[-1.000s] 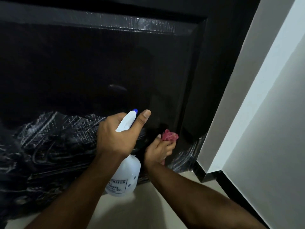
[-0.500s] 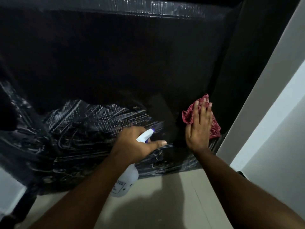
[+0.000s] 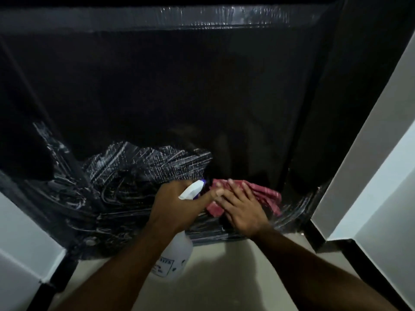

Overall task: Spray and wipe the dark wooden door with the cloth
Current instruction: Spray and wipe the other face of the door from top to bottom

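The dark wooden door (image 3: 190,97) fills the upper view, its lower part covered in wrinkled clear plastic film (image 3: 125,180). My left hand (image 3: 177,205) grips the neck of a white spray bottle (image 3: 176,254) with a blue-tipped nozzle, held low in front of the door. My right hand (image 3: 242,207) lies flat with straight fingers on a red cloth (image 3: 267,194), pressing it against the bottom of the door just right of the bottle's nozzle.
A white wall (image 3: 370,153) with a black skirting strip (image 3: 332,243) stands at the right. Another white wall section (image 3: 20,243) sits at the lower left. A pale tiled floor (image 3: 224,277) lies below my arms.
My right hand went from bunching the cloth to pressing it flat, then slid it down and left along the door bottom. My left hand with the bottle moved right, close to it.
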